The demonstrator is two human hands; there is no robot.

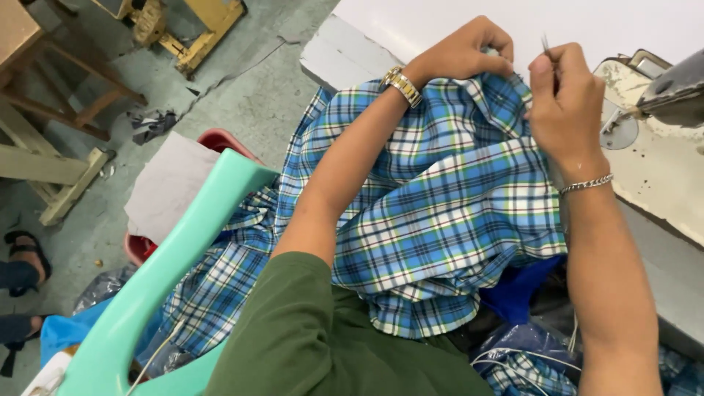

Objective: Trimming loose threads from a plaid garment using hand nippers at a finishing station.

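A blue, white and green plaid cloth (440, 198) is bunched over my lap and against the white table (440, 22). My left hand (466, 51), with a metal watch at the wrist, pinches the cloth's top edge. My right hand (565, 103), wearing a chain bracelet, is closed on a thin metal tool (545, 44) that sticks up just right of the left hand's fingers, and it rests on the cloth. A sewing machine (671, 92) stands right of my right hand.
A mint-green plastic chair arm (169, 279) runs at my left. A red bin (220, 139) with grey cloth sits beside it. Wooden furniture legs (66, 110) stand on the concrete floor at left. Another person's sandalled foot (26, 257) is at the left edge.
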